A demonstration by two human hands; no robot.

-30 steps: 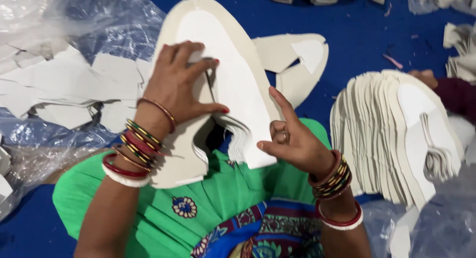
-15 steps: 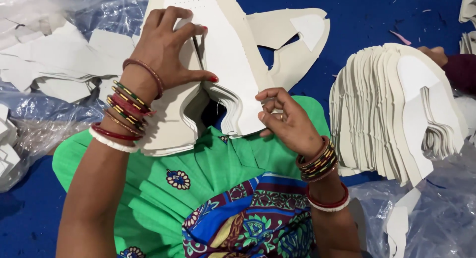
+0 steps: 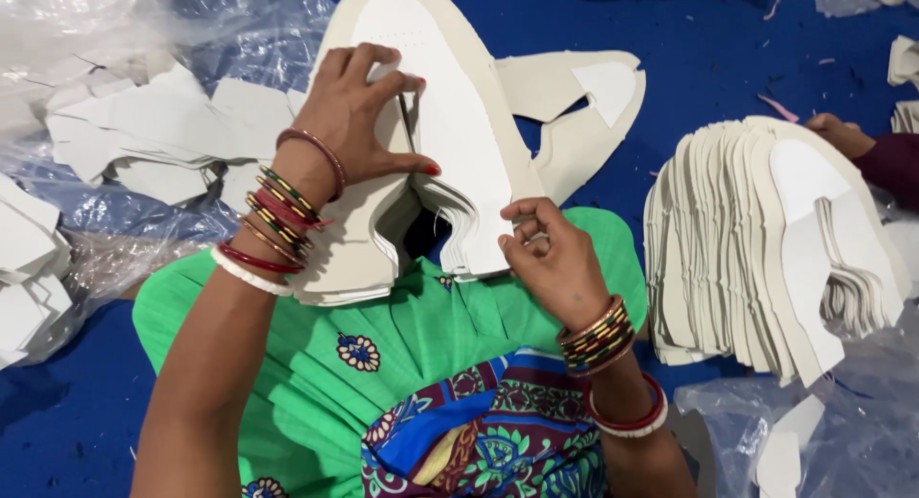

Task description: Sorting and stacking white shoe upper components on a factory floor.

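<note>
White cutout stack [image 3: 450, 144] sits mid-frame on the lap, left hand [image 3: 359, 115] clamped on top, right hand [image 3: 550, 259] pinching its lower edge. Loose grip and those sheets probably fan out and slide.

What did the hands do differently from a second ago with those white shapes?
The left hand slid a little higher on the bundle of white cut-outs, still gripping it. The right hand closed in on the bundle's lower edge, and its fingertips now pinch the sheet ends there. The fanned stack of cut-outs on the right and the single cut-out on the blue floor stayed put.
</note>
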